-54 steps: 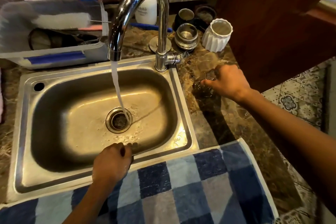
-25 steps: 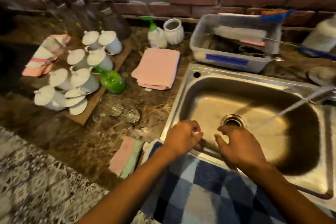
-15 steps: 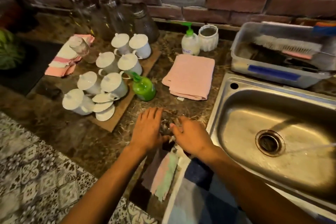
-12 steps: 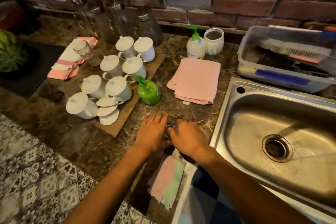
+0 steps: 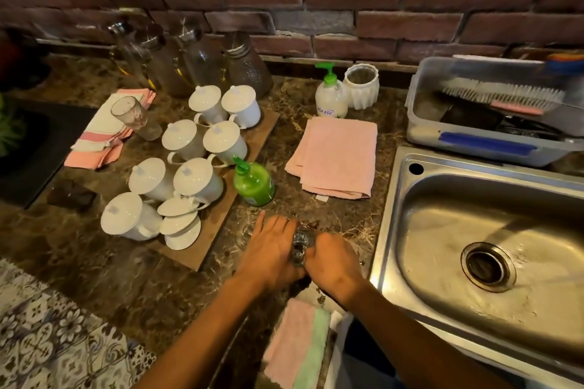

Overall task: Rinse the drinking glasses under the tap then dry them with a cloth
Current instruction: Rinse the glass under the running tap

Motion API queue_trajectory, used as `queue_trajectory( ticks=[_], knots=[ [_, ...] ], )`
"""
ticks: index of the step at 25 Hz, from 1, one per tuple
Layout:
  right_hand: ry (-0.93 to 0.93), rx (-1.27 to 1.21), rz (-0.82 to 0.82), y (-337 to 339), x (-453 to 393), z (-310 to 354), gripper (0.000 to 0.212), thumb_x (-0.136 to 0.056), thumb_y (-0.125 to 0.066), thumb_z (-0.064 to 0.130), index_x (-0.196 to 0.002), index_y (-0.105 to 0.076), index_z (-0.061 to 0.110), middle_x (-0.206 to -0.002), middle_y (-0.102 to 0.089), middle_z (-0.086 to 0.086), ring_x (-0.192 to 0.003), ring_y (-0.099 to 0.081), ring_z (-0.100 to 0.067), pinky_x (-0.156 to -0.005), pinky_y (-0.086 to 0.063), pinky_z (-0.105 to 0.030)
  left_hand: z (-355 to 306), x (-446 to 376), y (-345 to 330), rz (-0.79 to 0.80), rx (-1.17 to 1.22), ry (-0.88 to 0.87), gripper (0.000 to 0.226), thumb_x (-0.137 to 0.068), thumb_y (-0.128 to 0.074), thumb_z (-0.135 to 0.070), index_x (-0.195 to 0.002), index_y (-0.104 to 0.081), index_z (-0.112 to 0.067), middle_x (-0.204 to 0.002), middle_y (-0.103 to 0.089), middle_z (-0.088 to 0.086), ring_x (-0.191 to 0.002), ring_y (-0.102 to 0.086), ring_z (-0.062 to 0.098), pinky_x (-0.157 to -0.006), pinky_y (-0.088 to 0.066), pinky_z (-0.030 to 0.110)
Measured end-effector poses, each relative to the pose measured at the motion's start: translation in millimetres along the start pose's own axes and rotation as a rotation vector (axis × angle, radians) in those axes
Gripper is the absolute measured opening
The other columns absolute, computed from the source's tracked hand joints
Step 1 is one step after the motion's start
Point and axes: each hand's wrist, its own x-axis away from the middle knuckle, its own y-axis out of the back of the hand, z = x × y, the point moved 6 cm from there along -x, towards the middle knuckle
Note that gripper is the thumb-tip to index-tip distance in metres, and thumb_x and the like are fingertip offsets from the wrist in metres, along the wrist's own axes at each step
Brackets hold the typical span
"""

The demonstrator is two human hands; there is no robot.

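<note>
Hands meet just left of the sink (image 5: 392, 186): your left hand (image 5: 271, 251) lies with fingers straight against a clear drinking glass (image 5: 300, 245) on the countertop (image 5: 94, 262), your right hand (image 5: 335, 262) curls round it, below the green soap bottle (image 5: 253, 183).

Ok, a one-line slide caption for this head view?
Both hands, left hand and right hand, close on a drinking glass beside the sink.
</note>
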Motion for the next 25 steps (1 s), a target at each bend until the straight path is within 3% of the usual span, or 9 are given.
queue_trajectory(
  ticks=[5,8,9,12,14,17,20,22,25],
  knots=[
    [-0.071,-0.155,-0.078,48.9,7.2,-38.6,0.024,-0.093,-0.051,0.030,-0.086,-0.069,0.016,-0.087,-0.071,-0.005,-0.076,-0.066,-0.023,-0.071,-0.057,-0.036,-46.5,-17.0,27.5,-0.091,0.255,-0.078,0.093,-0.067,-0.068,-0.055,-0.148,-0.038,-0.021,-0.131,-0.046,-0.003,-0.122,-0.043,0.015,-0.109,-0.039,0.033],
    [-0.125,-0.342,-0.118,85.4,14.7,-79.3,0.021,-0.096,-0.054,0.028,-0.085,-0.070,0.019,-0.080,-0.071,0.001,-0.072,-0.069,-0.016,-0.070,-0.061,-0.038,-86.7,-30.2,33.4,-0.127,0.626,-0.154,0.089,-0.065,-0.079,-0.054,-0.142,-0.037,-0.039,-0.131,-0.044,-0.018,-0.121,-0.044,-0.005,-0.101,-0.035,0.008],
    [-0.137,-0.384,-0.142,98.2,17.9,-97.2,0.022,-0.096,-0.055,0.026,-0.083,-0.070,0.018,-0.076,-0.071,0.001,-0.068,-0.069,-0.013,-0.066,-0.060,-0.036,-100.8,-35.7,30.0,-0.108,0.749,-0.145,0.087,-0.065,-0.083,-0.054,-0.139,-0.039,-0.040,-0.133,-0.046,-0.020,-0.122,-0.045,-0.008,-0.101,-0.035,0.007],
    [-0.178,-0.529,-0.191,128.7,26.7,-153.4,0.022,-0.097,-0.058,0.019,-0.079,-0.071,0.017,-0.063,-0.072,0.000,-0.053,-0.069,-0.008,-0.050,-0.055,-0.025,-142.2,-51.4,3.6,-0.002,1.143,-0.011,0.072,-0.072,-0.079,-0.061,-0.136,-0.051,-0.045,-0.136,-0.058,-0.015,-0.123,-0.057,0.003,-0.102,-0.049,0.029],
    [-0.216,-0.695,-0.204,140.3,35.6,-187.8,0.017,-0.096,-0.060,0.014,-0.084,-0.072,0.014,-0.064,-0.074,-0.005,-0.053,-0.072,-0.017,-0.056,-0.060,-0.034,-166.2,-61.3,-19.2,-0.017,1.369,0.129,0.051,-0.076,-0.065,-0.068,-0.121,-0.065,-0.043,-0.126,-0.069,-0.009,-0.117,-0.065,0.014,-0.096,-0.054,0.042],
    [-0.166,-0.653,-0.328,156.0,49.2,-229.6,0.013,-0.094,-0.064,0.017,-0.085,-0.074,0.014,-0.074,-0.074,-0.008,-0.061,-0.072,-0.021,-0.065,-0.059,-0.034,-216.6,-78.0,-56.0,0.158,1.768,0.375,0.047,-0.082,-0.057,-0.064,-0.103,-0.078,-0.028,-0.110,-0.077,0.008,-0.090,-0.075,0.028,-0.065,-0.060,0.044],
    [-0.123,-0.517,-0.378,165.7,58.9,-258.9,0.018,-0.092,-0.061,0.020,-0.086,-0.078,0.016,-0.081,-0.075,-0.002,-0.073,-0.069,-0.017,-0.078,-0.055,-0.036,-270.3,-90.9,-85.8,0.440,2.019,0.479,0.057,-0.096,-0.044,-0.054,-0.101,-0.079,-0.009,-0.100,-0.076,0.021,-0.072,-0.073,0.032,-0.061,-0.059,0.041],
    [-0.133,-0.575,-0.373,167.2,64.0,-276.4,0.023,-0.088,-0.057,0.025,-0.080,-0.077,0.018,-0.071,-0.074,0.002,-0.069,-0.069,-0.017,-0.075,-0.056,-0.041,-294.1,-103.0,-96.8,0.523,2.151,0.442,0.053,-0.095,-0.042,-0.042,-0.094,-0.079,-0.004,-0.095,-0.076,0.023,-0.072,-0.074,0.033,-0.057,-0.059,0.040],
    [-0.194,-0.666,-0.377,167.7,71.7,-308.0,0.021,-0.094,-0.057,0.024,-0.084,-0.075,0.024,-0.074,-0.075,0.004,-0.069,-0.071,-0.015,-0.076,-0.058,-0.048,-322.8,-120.6,-110.1,0.573,2.198,0.428,0.043,-0.083,-0.046,-0.028,-0.082,-0.079,0.000,-0.091,-0.076,0.025,-0.074,-0.075,0.036,-0.056,-0.059,0.041]
  ],
)
